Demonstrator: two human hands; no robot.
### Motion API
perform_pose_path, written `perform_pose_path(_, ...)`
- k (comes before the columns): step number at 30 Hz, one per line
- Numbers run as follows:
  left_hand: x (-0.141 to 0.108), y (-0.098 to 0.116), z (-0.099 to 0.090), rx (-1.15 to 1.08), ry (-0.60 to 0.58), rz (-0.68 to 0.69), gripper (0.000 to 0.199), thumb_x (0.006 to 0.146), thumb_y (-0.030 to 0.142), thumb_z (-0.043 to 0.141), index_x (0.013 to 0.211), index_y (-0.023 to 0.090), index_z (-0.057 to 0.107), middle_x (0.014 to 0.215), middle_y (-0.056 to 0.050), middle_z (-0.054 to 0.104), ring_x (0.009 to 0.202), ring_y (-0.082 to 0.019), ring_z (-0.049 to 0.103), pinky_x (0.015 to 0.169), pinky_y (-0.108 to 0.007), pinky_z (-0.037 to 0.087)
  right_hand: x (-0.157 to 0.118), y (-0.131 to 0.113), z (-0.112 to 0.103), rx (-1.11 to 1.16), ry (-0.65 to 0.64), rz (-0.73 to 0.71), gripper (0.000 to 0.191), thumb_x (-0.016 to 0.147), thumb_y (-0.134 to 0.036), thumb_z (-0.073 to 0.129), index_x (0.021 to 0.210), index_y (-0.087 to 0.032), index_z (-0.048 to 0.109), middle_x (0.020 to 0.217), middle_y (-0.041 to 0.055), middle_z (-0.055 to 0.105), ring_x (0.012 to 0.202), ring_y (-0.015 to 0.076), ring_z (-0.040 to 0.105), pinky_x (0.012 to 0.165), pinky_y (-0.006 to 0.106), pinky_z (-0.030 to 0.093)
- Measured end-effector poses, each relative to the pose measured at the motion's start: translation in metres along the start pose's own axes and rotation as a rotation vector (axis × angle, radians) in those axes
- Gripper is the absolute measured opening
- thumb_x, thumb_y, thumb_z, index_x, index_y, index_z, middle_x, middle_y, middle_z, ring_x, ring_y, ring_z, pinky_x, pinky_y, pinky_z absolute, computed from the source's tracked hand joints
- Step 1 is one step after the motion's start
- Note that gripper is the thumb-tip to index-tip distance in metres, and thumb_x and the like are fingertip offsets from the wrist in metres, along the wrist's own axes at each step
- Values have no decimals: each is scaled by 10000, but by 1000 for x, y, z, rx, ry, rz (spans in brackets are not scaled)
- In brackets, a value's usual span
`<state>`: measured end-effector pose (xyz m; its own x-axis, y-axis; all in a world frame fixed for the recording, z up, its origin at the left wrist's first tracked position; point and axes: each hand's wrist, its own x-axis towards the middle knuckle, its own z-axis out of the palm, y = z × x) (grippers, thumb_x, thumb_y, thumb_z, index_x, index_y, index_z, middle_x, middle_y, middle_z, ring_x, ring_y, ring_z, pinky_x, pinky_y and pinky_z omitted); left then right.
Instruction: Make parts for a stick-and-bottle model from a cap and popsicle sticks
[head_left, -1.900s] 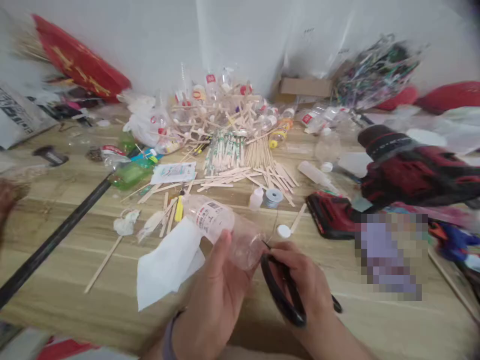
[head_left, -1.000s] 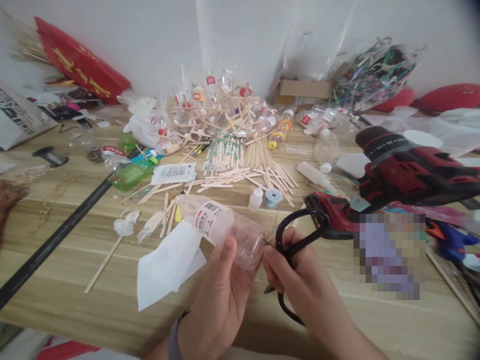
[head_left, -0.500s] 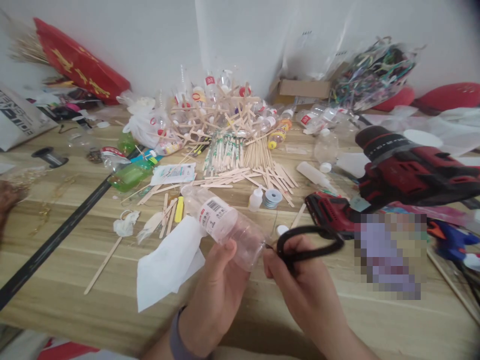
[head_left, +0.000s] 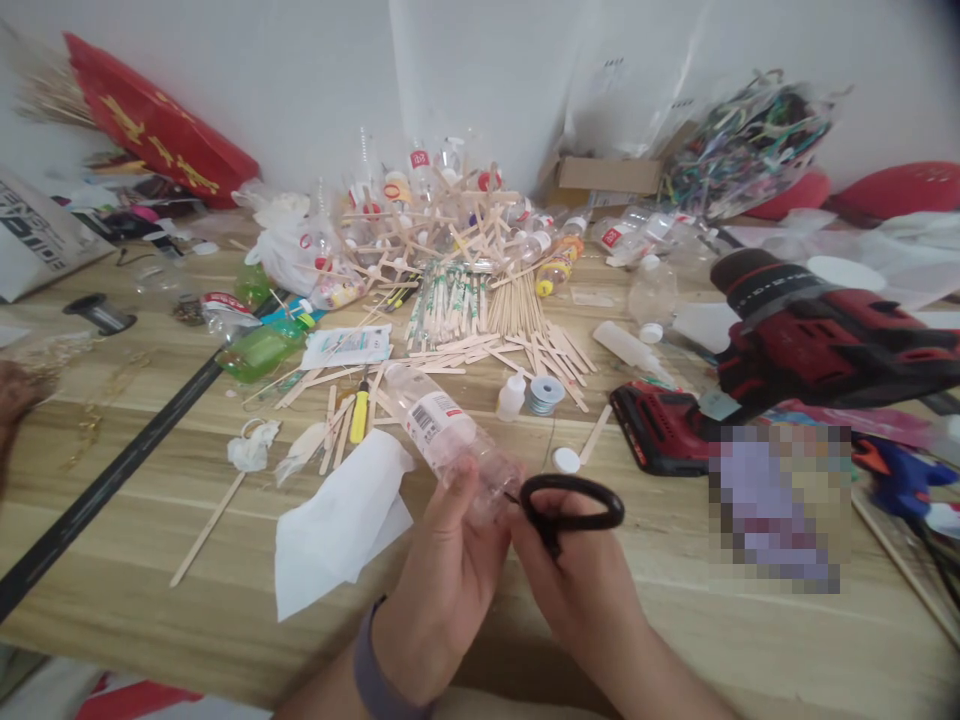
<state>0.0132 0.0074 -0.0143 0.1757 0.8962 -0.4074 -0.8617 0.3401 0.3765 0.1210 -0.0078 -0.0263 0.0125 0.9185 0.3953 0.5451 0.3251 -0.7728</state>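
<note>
A clear plastic bottle (head_left: 439, 425) with a white barcode label lies tilted in my left hand (head_left: 450, 560), which is closed around its lower end. My right hand (head_left: 574, 565) grips black-handled scissors (head_left: 574, 503). Their dark tip meets the bottle near its base; whether it has gone through the plastic I cannot tell. Both hands are close together above the table's front. Left of the bottle are white paper sheets (head_left: 337, 520) and a yellow-handled screwdriver (head_left: 360, 412). A white cap (head_left: 566, 460) lies just beyond the scissors.
A red and black cordless drill (head_left: 817, 340) stands at the right. Popsicle sticks (head_left: 465, 352), a wire spool (head_left: 546, 394) and a small glue bottle (head_left: 512, 397) lie ahead. Several plastic bottles crowd the back. Another person's hand (head_left: 19, 395) is at the left edge.
The scissors and my right hand have moved left and slightly down, closer to my left hand. The bottle has turned, its label rolling and its neck shifting right.
</note>
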Motion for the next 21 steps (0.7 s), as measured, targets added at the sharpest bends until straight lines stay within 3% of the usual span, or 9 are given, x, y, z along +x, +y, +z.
perform_pose_path(2, 1, -2, 0, 31, 10, -19, 230, 833, 314, 728, 978, 141, 684, 926, -49, 746, 849, -176, 698, 725, -244, 547, 2, -6, 0, 138, -53, 121, 125, 888, -251, 503, 772, -232, 459, 629, -12, 549, 527, 144, 542, 466, 243, 434)
perform_pose_path(5, 0, -2, 4, 136, -3, -84, 282, 802, 413, 734, 916, 159, 694, 783, -35, 740, 742, -213, 709, 596, -265, 538, 7, -17, -3, 621, -246, 520, 247, 871, -384, 537, 733, -238, 394, 514, -83, 424, 402, 81, 343, 380, 202, 314)
perform_pose_path(7, 0, -1, 7, 186, -25, -87, 299, 772, 439, 751, 896, 171, 699, 720, -29, 726, 737, -244, 712, 599, -290, 539, 9, -21, -5, 861, -345, 728, 295, 839, -441, 562, 739, -239, 371, 493, -103, 411, 381, 52, 245, 363, 181, 247)
perform_pose_path(8, -1, 0, 8, 198, -37, -70, 296, 761, 433, 761, 891, 174, 700, 723, -31, 725, 763, -257, 712, 626, -302, 542, 10, -22, -6, 897, -362, 757, 298, 833, -448, 559, 740, -240, 367, 493, -104, 417, 377, 47, 226, 360, 177, 239)
perform_pose_path(10, -1, 1, 9, 193, -51, -30, 273, 750, 394, 776, 893, 174, 700, 791, -41, 735, 841, -267, 703, 700, -317, 542, 9, -19, -8, 762, -321, 650, 257, 854, -407, 533, 732, -241, 380, 504, -93, 430, 376, 58, 267, 363, 187, 274)
perform_pose_path(13, -2, 4, 8, 143, -51, 7, 170, 788, 297, 734, 896, 169, 702, 877, -36, 732, 886, -230, 679, 791, -309, 522, 3, -7, -8, 325, -120, 271, 117, 850, -259, 540, 763, -233, 466, 598, -29, 539, 480, 126, 497, 452, 238, 411)
perform_pose_path(15, -3, 6, 7, 115, -49, 3, 101, 831, 230, 654, 877, 155, 704, 875, -33, 723, 860, -205, 667, 804, -296, 514, -3, 1, -8, 180, -54, 131, 66, 812, -173, 562, 818, -227, 524, 689, 7, 610, 570, 161, 588, 525, 265, 456)
perform_pose_path(18, -2, 8, 8, 99, -35, 1, 112, 868, 214, 599, 882, 150, 690, 864, -31, 706, 841, -190, 655, 807, -295, 512, -9, 6, -5, 180, -76, 114, 100, 805, -140, 556, 845, -231, 545, 702, 8, 628, 554, 170, 599, 520, 273, 453)
perform_pose_path(21, 1, 7, 8, 82, -4, 30, 164, 846, 283, 693, 966, 177, 656, 901, -17, 699, 869, -181, 656, 818, -295, 515, -6, 3, -1, 217, -88, 143, 66, 813, -173, 551, 835, -231, 529, 725, 20, 621, 602, 184, 601, 549, 290, 466)
